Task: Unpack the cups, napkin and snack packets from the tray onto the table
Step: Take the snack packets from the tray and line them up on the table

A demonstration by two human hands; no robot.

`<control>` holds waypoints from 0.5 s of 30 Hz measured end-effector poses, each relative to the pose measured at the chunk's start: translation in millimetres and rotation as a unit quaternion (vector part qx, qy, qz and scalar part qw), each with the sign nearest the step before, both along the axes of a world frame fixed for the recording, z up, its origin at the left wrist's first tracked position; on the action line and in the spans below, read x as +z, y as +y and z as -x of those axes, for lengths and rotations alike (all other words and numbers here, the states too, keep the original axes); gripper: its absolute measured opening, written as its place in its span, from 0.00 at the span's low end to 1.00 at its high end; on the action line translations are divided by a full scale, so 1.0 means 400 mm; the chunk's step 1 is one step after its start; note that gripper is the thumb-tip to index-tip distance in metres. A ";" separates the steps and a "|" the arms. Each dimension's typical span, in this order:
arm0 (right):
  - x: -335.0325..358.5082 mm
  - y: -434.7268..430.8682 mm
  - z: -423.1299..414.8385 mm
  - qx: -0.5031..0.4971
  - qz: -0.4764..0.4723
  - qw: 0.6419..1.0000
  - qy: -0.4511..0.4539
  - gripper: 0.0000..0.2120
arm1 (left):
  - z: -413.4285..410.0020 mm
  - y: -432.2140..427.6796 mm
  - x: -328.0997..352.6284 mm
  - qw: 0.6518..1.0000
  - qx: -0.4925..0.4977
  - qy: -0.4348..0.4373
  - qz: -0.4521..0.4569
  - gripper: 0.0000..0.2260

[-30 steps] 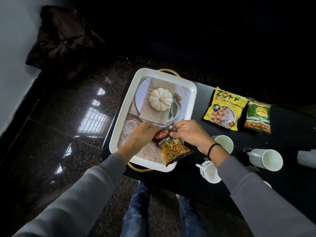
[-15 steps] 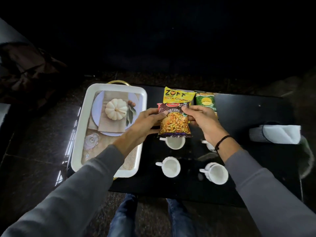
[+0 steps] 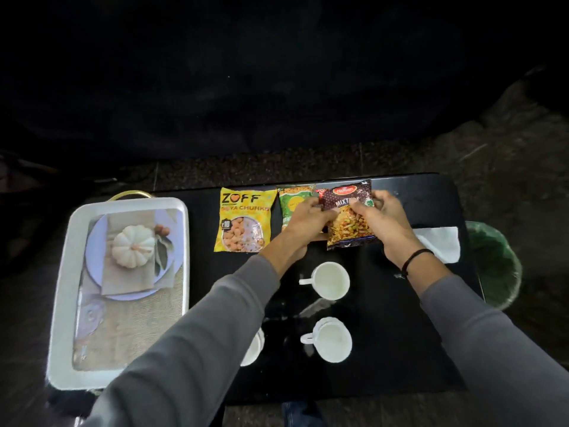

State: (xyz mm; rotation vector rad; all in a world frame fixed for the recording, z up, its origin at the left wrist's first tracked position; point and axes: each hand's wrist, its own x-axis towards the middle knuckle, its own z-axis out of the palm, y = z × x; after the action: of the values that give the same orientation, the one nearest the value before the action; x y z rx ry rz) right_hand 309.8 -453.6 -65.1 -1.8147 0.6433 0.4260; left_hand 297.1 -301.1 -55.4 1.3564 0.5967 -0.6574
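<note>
Both hands hold a dark brown mixture snack packet (image 3: 348,217) at the far side of the black table (image 3: 400,349). My left hand (image 3: 303,224) grips its left edge and my right hand (image 3: 383,223) grips its right edge. Left of it lie a green packet (image 3: 292,198), partly under my left hand, and a yellow soya chunks packet (image 3: 243,223). Three white cups stand nearer me: one (image 3: 331,280) in the middle, one (image 3: 331,339) below it, one (image 3: 252,349) half hidden by my left sleeve. A white napkin (image 3: 440,241) lies at the right edge. The white tray (image 3: 66,297) is at the left.
The tray has a printed pumpkin picture on its floor and a gold handle (image 3: 129,195) at its far end. A green bin (image 3: 495,272) stands on the floor past the table's right edge. The floor around is dark speckled stone.
Both hands have carried the mixture packet from the tray rightward across the table, past the yellow and green packets, to the far right of the row. The view has shifted right with them.
</note>
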 end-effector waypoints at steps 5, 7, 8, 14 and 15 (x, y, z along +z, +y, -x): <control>-0.055 0.000 -0.033 0.008 0.063 0.998 0.017 0.17 | -0.030 -0.044 -0.047 1.000 0.003 0.011 -0.028 0.19; -0.072 0.005 -0.039 0.005 0.076 0.997 0.013 0.18 | -0.036 -0.048 -0.059 0.998 -0.010 0.007 -0.054 0.24; -0.078 0.007 -0.039 0.009 0.084 0.996 0.013 0.18 | -0.038 -0.048 -0.062 0.997 -0.020 0.006 -0.073 0.27; -0.086 0.009 -0.030 0.014 0.138 0.990 0.019 0.17 | -0.031 -0.034 -0.066 0.952 -0.078 -0.093 -0.280 0.16; -0.085 0.008 -0.028 0.017 0.145 0.989 0.015 0.17 | -0.025 -0.027 -0.063 0.933 -0.086 -0.114 -0.331 0.14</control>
State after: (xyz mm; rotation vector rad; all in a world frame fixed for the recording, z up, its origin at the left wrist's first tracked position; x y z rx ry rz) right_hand 321.0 -450.5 -99.0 -2.1002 0.7242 0.3996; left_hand 307.2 -312.1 -80.5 2.1050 0.5332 -0.4364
